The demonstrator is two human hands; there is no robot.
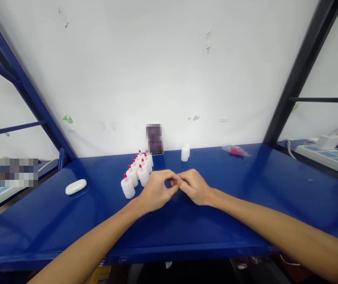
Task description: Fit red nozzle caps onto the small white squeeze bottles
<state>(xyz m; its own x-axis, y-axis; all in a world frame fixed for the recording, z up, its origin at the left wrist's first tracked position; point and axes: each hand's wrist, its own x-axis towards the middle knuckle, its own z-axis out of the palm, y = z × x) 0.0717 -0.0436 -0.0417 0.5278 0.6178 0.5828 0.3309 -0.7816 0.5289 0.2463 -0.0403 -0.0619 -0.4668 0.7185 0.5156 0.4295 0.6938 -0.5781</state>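
Note:
My left hand (158,191) and my right hand (195,187) meet over the middle of the blue table, fingertips touching. Both are closed in a pinch, and whatever lies between the fingers is hidden or too small to name. Just left of my left hand stand several small white squeeze bottles (128,188) with red tips, grouped in rows. A speck of red (153,211) shows below my left hand; its kind cannot be told. Beyond my hands, near the wall, are white bottles (184,153) without visible red tips, one partly behind another.
A dark, blurred phone-like slab (154,139) leans against the wall. At the back right lies a clear plastic bag (235,150) with red pieces inside. A white earbud-like case (76,187) rests on the left of the blue table (246,225). Metal posts flank both sides.

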